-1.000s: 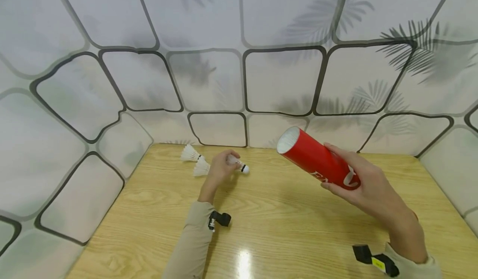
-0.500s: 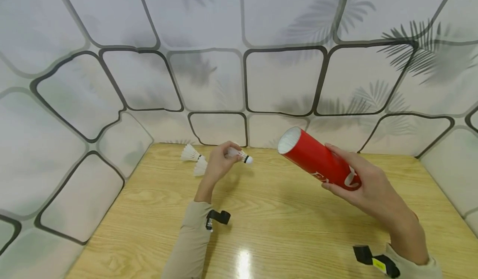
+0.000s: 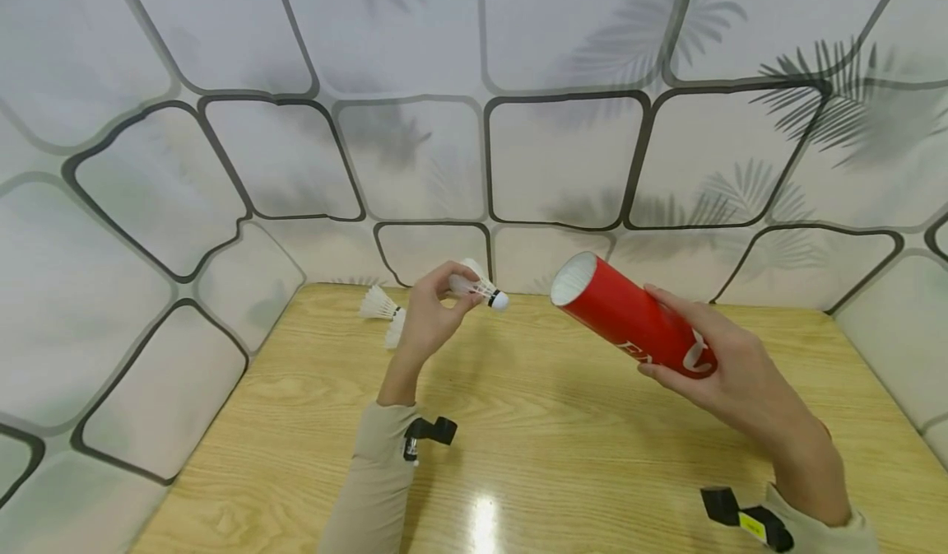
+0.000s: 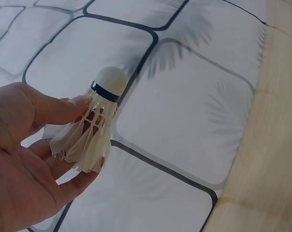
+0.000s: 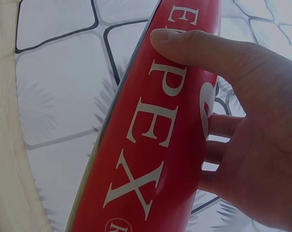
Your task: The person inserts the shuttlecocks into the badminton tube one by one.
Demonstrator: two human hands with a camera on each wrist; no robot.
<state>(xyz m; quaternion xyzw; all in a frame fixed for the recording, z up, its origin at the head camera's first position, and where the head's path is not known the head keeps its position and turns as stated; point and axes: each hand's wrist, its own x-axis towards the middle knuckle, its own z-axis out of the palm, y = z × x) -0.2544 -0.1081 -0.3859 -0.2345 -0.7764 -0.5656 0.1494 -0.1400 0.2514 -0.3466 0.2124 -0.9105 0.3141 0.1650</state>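
Observation:
My left hand (image 3: 432, 311) pinches a white shuttlecock (image 3: 485, 290) by its feathered skirt, above the table's far edge. In the left wrist view, the thumb presses the feathers of the shuttlecock (image 4: 95, 125), below its rounded cork and dark band. My right hand (image 3: 736, 365) grips a red shuttlecock tube (image 3: 637, 319), tilted with its open mouth up and to the left, toward the held shuttlecock. White lettering runs along the tube (image 5: 141, 145) in the right wrist view. Its inside looks whitish; what lies deeper is hidden.
Two more shuttlecocks lie at the table's far left: one feathered shuttlecock (image 3: 379, 304) and another shuttlecock (image 3: 395, 332) partly behind my left hand. The wooden table (image 3: 518, 430) meets a patterned wall covering (image 3: 563, 159) at the back and sides.
My left hand has lifted the shuttlecock off the table, moving it up and slightly right. The right hand and the red tube have hardly moved.

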